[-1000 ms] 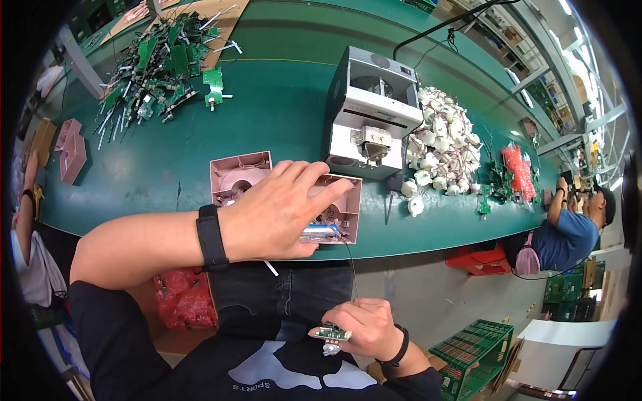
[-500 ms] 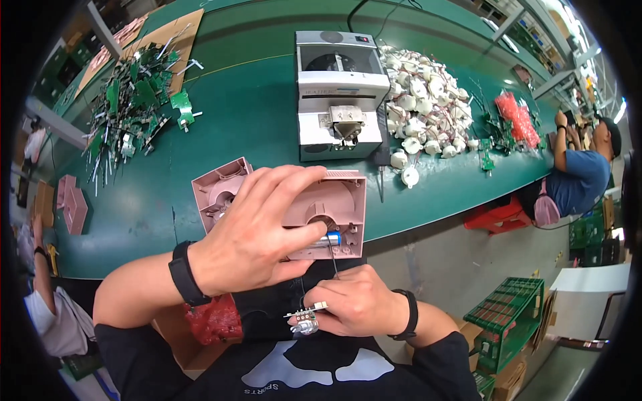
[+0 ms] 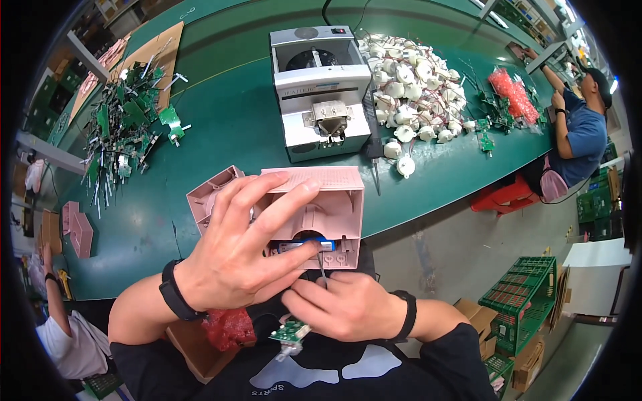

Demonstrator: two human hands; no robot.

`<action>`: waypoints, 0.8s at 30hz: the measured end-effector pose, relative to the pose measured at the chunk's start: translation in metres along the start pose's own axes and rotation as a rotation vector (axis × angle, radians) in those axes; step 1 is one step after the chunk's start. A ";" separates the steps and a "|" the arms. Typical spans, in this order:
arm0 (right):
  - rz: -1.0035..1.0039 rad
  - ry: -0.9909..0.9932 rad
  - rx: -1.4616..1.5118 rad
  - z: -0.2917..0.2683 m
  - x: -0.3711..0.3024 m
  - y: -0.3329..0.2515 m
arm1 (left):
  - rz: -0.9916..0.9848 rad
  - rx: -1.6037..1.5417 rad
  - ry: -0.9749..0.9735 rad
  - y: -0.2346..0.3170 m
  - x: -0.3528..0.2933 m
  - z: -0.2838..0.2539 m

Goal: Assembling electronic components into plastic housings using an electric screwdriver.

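Note:
My left hand (image 3: 244,244) grips a pink plastic housing (image 3: 354,214), its fingers spread over the open side. One fingertip presses near a blue cylinder like a battery (image 3: 326,244) in the lower compartment. Just below the housing's near edge, my right hand (image 3: 351,304) is closed in a pinch on a thin dark wire-like piece (image 3: 322,266) that reaches up to the housing. Whether it is a wire or a slim tool, I cannot tell. Under the right fingers hangs a small green circuit board (image 3: 291,330) with a blurred metallic part. A second pink section (image 3: 212,189), partly covered, adjoins on the left.
A grey-white machine (image 3: 321,93) stands behind the housing, beside a heap of white motor-like parts (image 3: 418,87). Circuit boards with wires (image 3: 127,123) pile up at left, near another pink part (image 3: 80,230). A red bag (image 3: 227,327) sits by my lap. A co-worker (image 3: 582,120) is at right.
The housing has tilted, showing more of its slotted top face. My left fingertip has come down onto the blue cylinder. My right hand has shifted closer to the housing, and the circuit board has turned green-side up.

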State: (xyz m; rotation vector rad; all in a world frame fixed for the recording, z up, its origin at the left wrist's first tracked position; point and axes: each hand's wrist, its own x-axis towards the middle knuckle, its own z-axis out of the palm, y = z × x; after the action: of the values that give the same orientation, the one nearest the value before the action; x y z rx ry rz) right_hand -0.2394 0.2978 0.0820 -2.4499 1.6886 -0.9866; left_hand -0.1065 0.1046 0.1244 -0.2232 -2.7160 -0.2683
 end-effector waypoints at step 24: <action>0.402 0.089 0.679 0.051 -0.043 0.074 | -0.187 -0.221 0.022 0.006 -0.015 0.003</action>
State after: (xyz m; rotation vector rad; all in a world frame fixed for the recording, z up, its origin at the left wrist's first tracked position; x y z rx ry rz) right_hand -0.2860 0.2861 -0.0055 -1.5943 1.4495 -1.3315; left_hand -0.0926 0.1092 0.1166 -0.0271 -2.6857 -0.6223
